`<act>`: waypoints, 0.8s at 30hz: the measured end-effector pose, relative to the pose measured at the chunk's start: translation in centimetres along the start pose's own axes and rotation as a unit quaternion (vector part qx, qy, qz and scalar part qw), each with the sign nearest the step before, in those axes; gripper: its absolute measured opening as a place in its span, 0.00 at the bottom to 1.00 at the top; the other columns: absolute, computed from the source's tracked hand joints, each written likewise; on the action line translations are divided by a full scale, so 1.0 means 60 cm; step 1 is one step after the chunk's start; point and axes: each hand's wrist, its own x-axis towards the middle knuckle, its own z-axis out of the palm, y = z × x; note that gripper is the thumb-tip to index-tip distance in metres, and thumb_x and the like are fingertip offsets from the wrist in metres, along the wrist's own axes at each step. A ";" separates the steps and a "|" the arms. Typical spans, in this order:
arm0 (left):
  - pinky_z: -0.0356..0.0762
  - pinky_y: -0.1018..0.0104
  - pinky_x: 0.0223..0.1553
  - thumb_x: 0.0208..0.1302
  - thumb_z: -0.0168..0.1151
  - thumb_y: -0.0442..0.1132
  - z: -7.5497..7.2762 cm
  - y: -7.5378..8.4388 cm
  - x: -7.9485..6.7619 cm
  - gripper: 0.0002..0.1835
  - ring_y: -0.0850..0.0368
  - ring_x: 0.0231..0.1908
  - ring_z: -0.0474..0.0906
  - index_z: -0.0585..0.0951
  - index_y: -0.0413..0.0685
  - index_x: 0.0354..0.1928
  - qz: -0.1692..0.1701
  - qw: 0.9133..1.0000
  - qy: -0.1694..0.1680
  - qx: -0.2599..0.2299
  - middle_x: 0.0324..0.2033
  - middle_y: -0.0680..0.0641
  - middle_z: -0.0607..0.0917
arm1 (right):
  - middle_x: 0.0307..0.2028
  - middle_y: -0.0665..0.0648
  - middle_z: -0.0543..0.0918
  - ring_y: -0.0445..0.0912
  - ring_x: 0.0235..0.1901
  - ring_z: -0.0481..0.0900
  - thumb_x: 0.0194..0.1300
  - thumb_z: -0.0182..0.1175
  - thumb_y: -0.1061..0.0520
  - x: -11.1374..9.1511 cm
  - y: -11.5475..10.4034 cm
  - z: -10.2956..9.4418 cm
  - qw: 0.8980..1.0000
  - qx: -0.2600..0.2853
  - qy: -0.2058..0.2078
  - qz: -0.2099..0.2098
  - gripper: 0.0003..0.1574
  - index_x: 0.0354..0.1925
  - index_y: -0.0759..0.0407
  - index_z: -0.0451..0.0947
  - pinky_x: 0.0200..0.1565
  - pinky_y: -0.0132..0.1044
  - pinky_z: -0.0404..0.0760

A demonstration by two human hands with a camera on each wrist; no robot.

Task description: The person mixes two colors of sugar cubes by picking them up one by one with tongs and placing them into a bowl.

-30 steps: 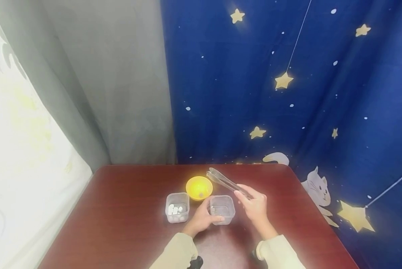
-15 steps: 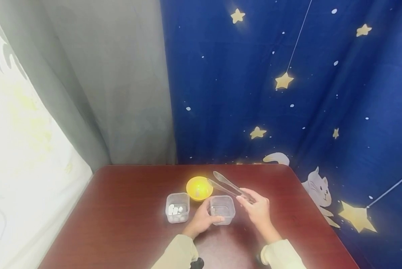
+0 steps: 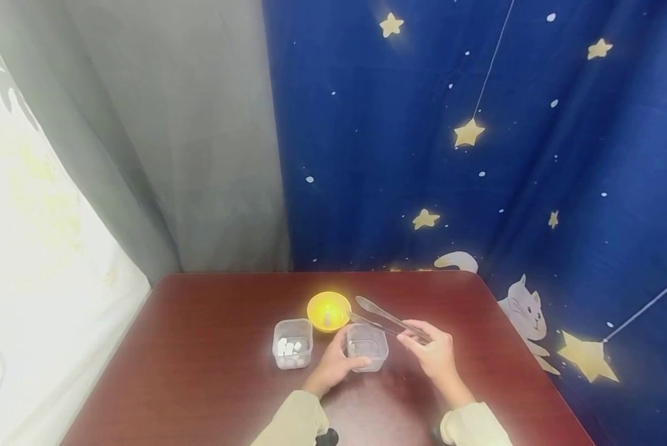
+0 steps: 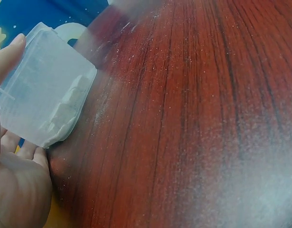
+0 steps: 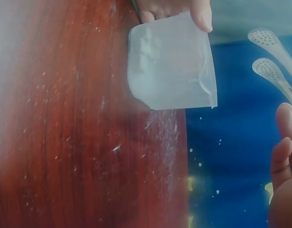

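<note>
My left hand (image 3: 332,364) grips the side of a clear plastic container (image 3: 379,364), thumb over its near rim. Pale lumps (image 4: 65,111) show low through that container's wall in the left wrist view. My right hand (image 3: 436,354) holds metal tongs (image 3: 387,314), their arms spread. Perforated tips (image 5: 265,38) are seen in the right wrist view, apart from each other. Near the lower tip stands a yellow bowl (image 3: 315,298) with a small greyish thing (image 3: 327,318) inside. To the left, another clear container (image 3: 309,337) holds several white pieces (image 3: 289,349).
Everything stands on a dark red wood table (image 3: 216,347), its far edge close behind the bowl. White specks are scattered on the tabletop in both wrist views. Beyond hang a grey curtain (image 3: 216,155) and a blue star-patterned curtain (image 3: 366,155).
My right hand has drawn the tongs toward me and slightly right, and their arms have spread wider. The left hand and its container have stayed in place.
</note>
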 end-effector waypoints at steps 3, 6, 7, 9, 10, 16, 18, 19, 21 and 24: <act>0.55 0.42 0.66 0.50 0.74 0.33 -0.002 0.022 -0.008 0.45 0.37 0.66 0.61 0.60 0.36 0.69 -0.001 1.000 0.001 -0.001 0.65 0.34 0.68 | 0.26 0.61 0.86 0.49 0.28 0.86 0.47 0.73 0.71 -0.003 0.001 -0.003 1.000 -0.009 -0.012 -0.005 0.18 0.40 0.70 0.83 0.34 0.30 0.83; 0.57 0.42 0.65 0.51 0.73 0.31 -0.007 0.040 -0.013 0.45 0.35 0.65 0.62 0.60 0.33 0.68 -0.011 1.000 -0.003 -0.007 0.64 0.32 0.68 | 0.26 0.61 0.86 0.47 0.27 0.86 0.47 0.74 0.71 -0.008 0.008 -0.005 1.000 -0.019 -0.020 -0.010 0.18 0.39 0.70 0.83 0.33 0.29 0.82; 0.58 0.42 0.65 0.51 0.73 0.31 -0.009 0.043 -0.014 0.44 0.35 0.64 0.63 0.60 0.33 0.68 -0.011 1.000 -0.005 -0.008 0.63 0.32 0.69 | 0.26 0.61 0.86 0.46 0.27 0.86 0.47 0.73 0.71 -0.010 0.011 -0.006 0.999 -0.023 -0.022 -0.014 0.17 0.39 0.70 0.83 0.33 0.29 0.82; 0.60 0.42 0.64 0.50 0.74 0.31 -0.010 0.036 -0.011 0.45 0.36 0.62 0.66 0.60 0.34 0.68 -0.014 1.000 -0.007 -0.013 0.61 0.34 0.71 | 0.26 0.61 0.86 0.44 0.27 0.86 0.47 0.74 0.71 -0.013 0.023 -0.007 0.999 -0.027 -0.025 -0.018 0.17 0.39 0.70 0.83 0.33 0.28 0.82; 0.61 0.43 0.63 0.50 0.74 0.32 -0.009 0.030 -0.009 0.45 0.37 0.61 0.67 0.60 0.35 0.68 -0.013 1.000 -0.007 -0.013 0.60 0.35 0.72 | 0.26 0.60 0.86 0.43 0.27 0.86 0.46 0.74 0.71 -0.014 0.032 -0.008 0.999 -0.030 -0.025 -0.017 0.17 0.39 0.69 0.84 0.33 0.27 0.82; 0.67 0.46 0.60 0.47 0.78 0.38 -0.004 -0.010 0.004 0.47 0.45 0.56 0.72 0.62 0.47 0.69 -0.016 1.000 -0.011 0.018 0.57 0.45 0.75 | 0.27 0.54 0.87 0.37 0.27 0.85 0.45 0.77 0.65 -0.015 0.071 -0.014 0.997 -0.070 -0.024 0.002 0.18 0.38 0.61 0.86 0.32 0.26 0.81; 0.67 0.47 0.60 0.45 0.79 0.40 -0.003 -0.015 0.005 0.48 0.47 0.55 0.73 0.62 0.49 0.68 -0.015 0.999 -0.010 0.031 0.56 0.47 0.75 | 0.27 0.53 0.87 0.37 0.28 0.85 0.44 0.77 0.64 -0.014 0.070 -0.016 0.996 -0.082 -0.032 0.001 0.17 0.37 0.59 0.86 0.32 0.26 0.81; 0.66 0.48 0.60 0.45 0.80 0.41 -0.003 -0.015 0.005 0.48 0.48 0.55 0.73 0.63 0.50 0.68 -0.015 0.999 -0.009 0.036 0.56 0.48 0.75 | 0.28 0.52 0.88 0.38 0.28 0.85 0.44 0.77 0.63 -0.013 0.068 -0.018 0.996 -0.088 -0.036 -0.001 0.17 0.36 0.58 0.86 0.32 0.26 0.81; 0.66 0.48 0.60 0.45 0.80 0.40 -0.002 -0.015 0.005 0.48 0.49 0.55 0.73 0.63 0.49 0.68 -0.011 0.999 -0.006 0.039 0.56 0.48 0.75 | 0.28 0.51 0.88 0.40 0.28 0.86 0.44 0.78 0.62 -0.011 0.066 -0.020 0.994 -0.099 -0.045 -0.001 0.17 0.36 0.57 0.86 0.32 0.27 0.81; 0.66 0.46 0.60 0.45 0.79 0.39 0.001 -0.012 0.003 0.47 0.48 0.55 0.73 0.63 0.48 0.68 -0.006 0.999 -0.006 0.036 0.57 0.47 0.75 | 0.30 0.52 0.88 0.41 0.28 0.86 0.43 0.78 0.62 -0.011 0.062 -0.020 0.991 -0.122 -0.056 0.004 0.17 0.35 0.55 0.85 0.32 0.29 0.82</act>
